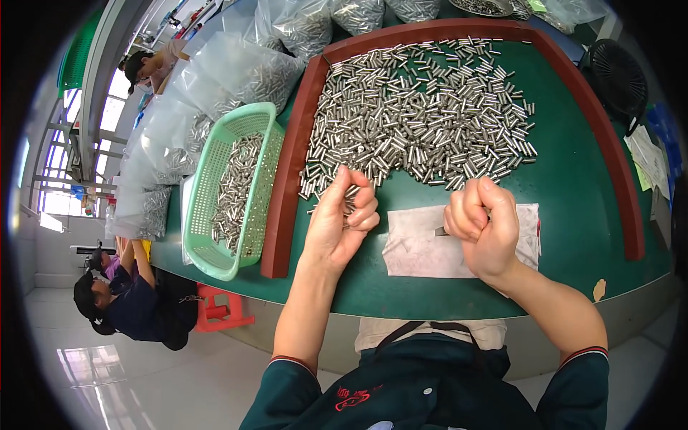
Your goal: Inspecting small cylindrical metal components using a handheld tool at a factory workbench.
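Note:
My left hand [340,223] is raised just in front of a spread of short, shiny metal pins [423,107], its thumb and fingers curled together. Whether anything sits in that pinch is hidden; some pins show in the gap behind the fingers. My right hand [489,223] is closed in a fist above a stained white cloth [416,247] lying on the green tabletop [322,299]. From the little-finger side of this fist juts the end of a small grey metal piece [440,231]; the rest of it is covered.
A red-brown raised frame [292,172] borders the pins. To its left stands a green perforated basket [197,229] of pins, with clear bags of pins [244,75] beyond. A black fan [616,79] is at the far right. Co-workers [136,297] sit on the left, near a red stool [222,308].

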